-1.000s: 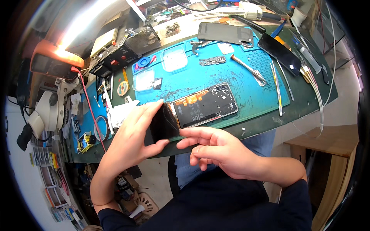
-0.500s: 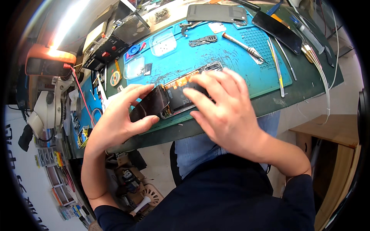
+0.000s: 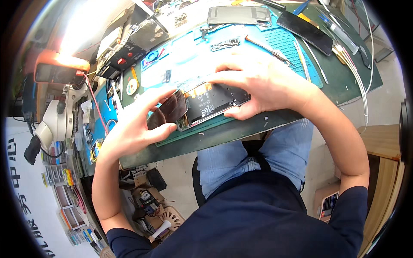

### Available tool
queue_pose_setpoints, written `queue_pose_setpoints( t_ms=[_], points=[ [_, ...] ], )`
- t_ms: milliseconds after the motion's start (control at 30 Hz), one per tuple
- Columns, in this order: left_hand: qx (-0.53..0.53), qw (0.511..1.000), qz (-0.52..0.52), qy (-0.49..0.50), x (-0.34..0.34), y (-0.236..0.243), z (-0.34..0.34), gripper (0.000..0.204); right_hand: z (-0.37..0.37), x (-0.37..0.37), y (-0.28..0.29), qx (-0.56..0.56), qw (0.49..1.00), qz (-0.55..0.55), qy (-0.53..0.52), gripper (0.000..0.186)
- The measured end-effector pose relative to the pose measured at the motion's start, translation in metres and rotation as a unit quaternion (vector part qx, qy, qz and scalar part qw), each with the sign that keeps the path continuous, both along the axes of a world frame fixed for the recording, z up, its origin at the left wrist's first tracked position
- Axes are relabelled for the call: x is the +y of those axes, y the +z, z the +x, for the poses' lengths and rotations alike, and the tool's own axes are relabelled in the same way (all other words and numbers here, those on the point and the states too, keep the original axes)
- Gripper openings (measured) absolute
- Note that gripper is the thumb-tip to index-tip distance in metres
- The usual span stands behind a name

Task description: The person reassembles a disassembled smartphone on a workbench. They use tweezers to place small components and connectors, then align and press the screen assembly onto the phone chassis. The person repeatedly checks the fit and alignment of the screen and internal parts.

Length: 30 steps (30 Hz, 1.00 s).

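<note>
An opened phone (image 3: 211,104) lies over the front part of the blue mat, its black battery and orange flex cables showing. At its left end a dark, glossy phone screen (image 3: 173,109) sits tilted. My left hand (image 3: 138,124) is closed on that screen, thumb along the near edge and fingers at the far edge. My right hand (image 3: 269,86) spans the phone's right end, with the thumb at the near edge and the fingers at the far one. Its palm and fingers hide the camera corner.
A screwdriver (image 3: 269,50), a small black phone part (image 3: 224,44) and a grey back cover (image 3: 238,16) lie beyond the phone. A dark phone (image 3: 305,33) and tweezers (image 3: 302,60) are at the right. An orange multimeter (image 3: 61,71) and a microscope (image 3: 55,122) stand left.
My right hand has moved right, from above the phone's middle to its right end, and now grips it. My left hand keeps its hold on the screen. Glare over the mat has grown brighter.
</note>
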<state>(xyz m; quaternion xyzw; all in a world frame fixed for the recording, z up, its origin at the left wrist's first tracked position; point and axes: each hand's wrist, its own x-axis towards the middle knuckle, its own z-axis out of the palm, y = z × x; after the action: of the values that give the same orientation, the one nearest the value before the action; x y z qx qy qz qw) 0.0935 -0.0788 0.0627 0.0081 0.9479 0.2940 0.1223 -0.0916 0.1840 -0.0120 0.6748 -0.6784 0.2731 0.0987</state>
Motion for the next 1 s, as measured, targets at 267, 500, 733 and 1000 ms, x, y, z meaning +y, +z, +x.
queue_pose_setpoints(
  t_ms=[267,500,733,1000],
  points=[
    [-0.064,0.985,0.15,0.06,-0.012,0.004,-0.002,0.074,-0.01,-0.005,0.029,-0.132,0.984,0.116,-0.012,0.052],
    [-0.02,0.969,0.228,0.097,-0.011,-0.001,0.001,0.077,-0.03,-0.009,0.06,-0.17,0.981,0.095,0.006,0.048],
    [0.03,0.948,0.298,0.105,-0.01,0.006,0.005,0.068,-0.021,-0.045,0.029,-0.411,0.903,-0.115,0.053,0.085],
    [0.145,0.938,0.293,0.112,-0.003,0.005,0.011,0.069,0.001,-0.069,0.036,-0.494,0.853,-0.145,0.086,0.111]
  ],
)
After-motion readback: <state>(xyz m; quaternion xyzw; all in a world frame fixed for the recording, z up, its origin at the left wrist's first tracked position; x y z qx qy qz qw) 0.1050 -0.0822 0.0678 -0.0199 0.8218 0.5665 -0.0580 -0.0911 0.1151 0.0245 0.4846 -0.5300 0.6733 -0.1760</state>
